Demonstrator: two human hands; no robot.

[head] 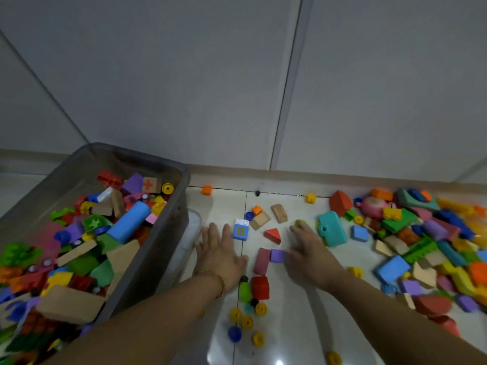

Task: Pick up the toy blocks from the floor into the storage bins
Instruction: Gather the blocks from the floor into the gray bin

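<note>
Grey translucent plastic forms the storage bin [147, 248], which stands at the left side of the floor [290, 325], its far corner near the wall. The bin is filled close to its rim with mixed toy blocks, among them a blue cylinder [129, 225] and several wooden pieces.

Your left hand [221, 248] is palm down just beside the bin's right wall, with fingers straight and spread, holding nothing. Its fingertips lie just left of a blue block marked with a yellow B [240, 231]; contact cannot be confirmed. A gold bracelet [220, 280] circles that wrist.

Your right hand [308, 248] is palm down with fingers extended and loosely apart, nothing held. Its fingertips reach a small green piece [299, 223]; motion blur hides whether they touch it. A purple cube [276, 255] sits just beside this hand and touches a maroon block [261, 260].

Between the hands lies a red triangular block [272, 235]. Beyond it, toward the far edge, are two wooden blocks [259, 220]. Nearer to you, a red block [260, 287] sits beside a green block [245, 291], with yellow wheels [261, 308] and a blue wheel [234, 333] scattered below them. A teal piece [331, 231] lies just right of the right hand. A large heap of blocks [421, 233] covers the floor along its right edge. An orange cube [207, 190] and a yellow cube [311, 198] rest near the far edge.
</note>
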